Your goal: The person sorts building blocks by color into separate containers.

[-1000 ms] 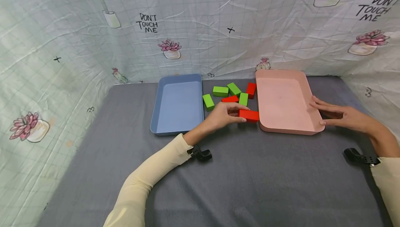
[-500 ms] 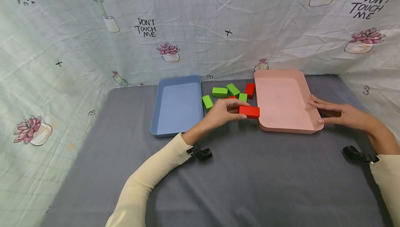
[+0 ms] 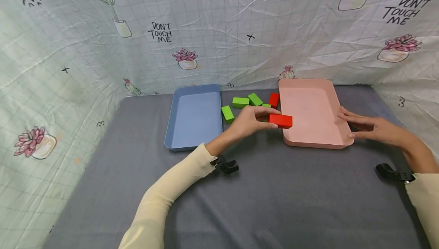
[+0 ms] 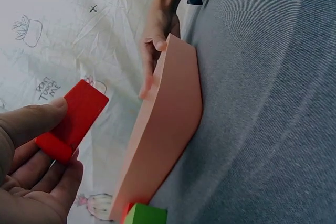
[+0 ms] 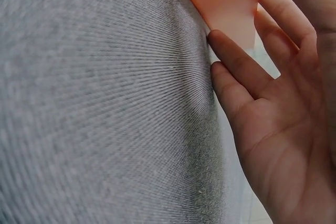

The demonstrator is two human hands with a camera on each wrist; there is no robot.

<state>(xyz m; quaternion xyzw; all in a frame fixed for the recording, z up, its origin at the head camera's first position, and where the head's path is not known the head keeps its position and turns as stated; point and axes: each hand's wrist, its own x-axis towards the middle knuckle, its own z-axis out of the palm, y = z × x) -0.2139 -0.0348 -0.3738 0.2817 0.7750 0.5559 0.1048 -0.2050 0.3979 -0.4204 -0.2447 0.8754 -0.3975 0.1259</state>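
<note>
Two "DON'T TOUCH ME" letterings (image 3: 160, 32) stood on the backdrop cloth (image 3: 212, 20); X-like marks (image 3: 250, 36) did too; the left wrist view showed both.

From the head, farthest back, the gray tablecloth (image 3: 291, 195) is viewed forward and down. From the left wrist, tipped sideways, the red block (image 4: 80, 116) is shown close, the pink tray (image 4: 163, 124) beyond. From the right wrist, the right hand (image 5: 283, 124) is seen very near. Pink tray and right hand are shared by all three.

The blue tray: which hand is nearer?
Left. The left hand, holding a red block, is right of the blue tray; the right hand is farther right, at the right edge of the pink tray.
</note>
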